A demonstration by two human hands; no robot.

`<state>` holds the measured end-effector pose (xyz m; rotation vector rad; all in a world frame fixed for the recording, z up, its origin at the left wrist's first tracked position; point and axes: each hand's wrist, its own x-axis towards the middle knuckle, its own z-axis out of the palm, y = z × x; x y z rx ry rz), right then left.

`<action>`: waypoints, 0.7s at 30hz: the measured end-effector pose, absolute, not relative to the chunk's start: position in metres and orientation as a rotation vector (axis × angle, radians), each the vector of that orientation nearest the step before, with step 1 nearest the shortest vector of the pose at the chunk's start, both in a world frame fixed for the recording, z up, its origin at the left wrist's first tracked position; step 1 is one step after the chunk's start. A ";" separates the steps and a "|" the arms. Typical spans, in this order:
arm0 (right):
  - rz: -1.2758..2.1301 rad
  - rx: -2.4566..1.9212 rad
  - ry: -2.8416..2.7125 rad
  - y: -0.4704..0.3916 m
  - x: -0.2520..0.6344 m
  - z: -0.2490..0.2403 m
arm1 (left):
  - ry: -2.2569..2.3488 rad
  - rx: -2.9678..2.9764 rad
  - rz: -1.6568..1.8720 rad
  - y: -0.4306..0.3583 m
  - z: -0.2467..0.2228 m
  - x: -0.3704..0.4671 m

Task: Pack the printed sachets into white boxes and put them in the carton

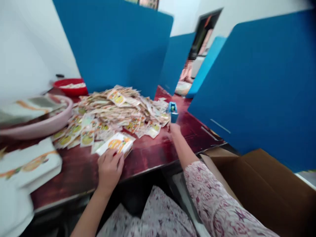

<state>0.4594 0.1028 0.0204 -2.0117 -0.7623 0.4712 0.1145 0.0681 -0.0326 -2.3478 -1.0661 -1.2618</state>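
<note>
A small white carton (120, 141) with an orange fruit print lies at the near edge of a heap of printed sachets (118, 110). My left hand (110, 168) grips its near end, fingers over the top. Further right, my right hand (174, 127) reaches to the front of a blue tape dispenser (173, 113), its fingers closed together. Blur and small size hide whatever is between those fingers. The sachets carry green and yellow prints and spread loosely toward the carton.
Flattened white cartons (32, 164) lie on the dark red table (148, 154) at left. Behind them stand a pink basin (49, 121) with cloth and a red basin (70, 86). Blue partitions (118, 46) rise behind. An open cardboard box (266, 187) is at right; another person (187, 74) shows beyond.
</note>
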 end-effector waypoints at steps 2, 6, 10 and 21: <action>0.639 -1.872 -0.789 0.098 0.418 0.016 | -1.059 -2.411 -1.271 0.067 -0.032 0.111; 1.191 -1.327 -0.929 0.074 0.326 0.010 | -1.108 -2.427 -1.257 0.071 -0.037 0.108; 1.318 -1.387 -1.144 0.054 0.270 0.008 | -1.095 -2.362 -1.351 0.070 -0.040 0.107; 0.934 -1.888 -1.463 0.061 0.271 -0.014 | -1.180 -2.490 -1.160 0.068 -0.031 0.101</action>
